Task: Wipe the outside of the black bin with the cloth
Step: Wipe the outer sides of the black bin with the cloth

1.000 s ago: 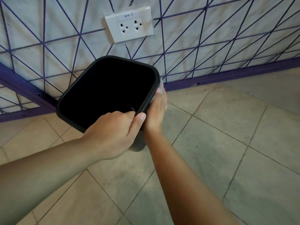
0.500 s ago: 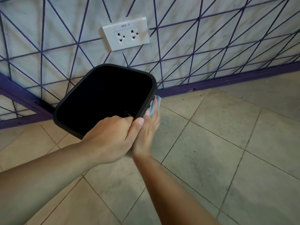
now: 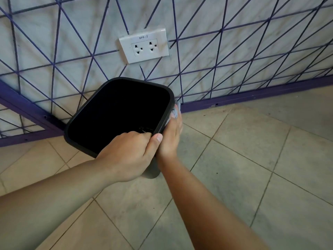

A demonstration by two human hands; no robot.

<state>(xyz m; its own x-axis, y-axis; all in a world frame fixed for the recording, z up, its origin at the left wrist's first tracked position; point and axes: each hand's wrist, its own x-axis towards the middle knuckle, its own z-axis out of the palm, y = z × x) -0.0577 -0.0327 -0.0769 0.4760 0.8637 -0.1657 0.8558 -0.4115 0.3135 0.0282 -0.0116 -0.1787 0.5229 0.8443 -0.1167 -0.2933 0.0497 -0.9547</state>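
Note:
The black bin (image 3: 86, 112) is tilted up off the floor, its dark open mouth facing me. My left hand (image 3: 129, 154) grips its near rim, fingers curled inside and thumb on the outer edge. My right hand (image 3: 171, 134) lies flat against the bin's right outer wall and presses a pale blue cloth (image 3: 175, 111) to it. Only a bit of the cloth peeks out past the fingertips near the bin's far right corner. The bin's lower body shows as a grey patch below my left hand.
A white double wall socket (image 3: 145, 46) sits on the marbled wall with purple line pattern, just above the bin. A purple skirting board (image 3: 252, 95) runs along the wall's foot. Beige floor tiles (image 3: 243, 159) spread out to the right and below.
My right hand with the cloth slid down the bin's right side and then back up toward the rim's far corner. The left hand kept its grip on the rim.

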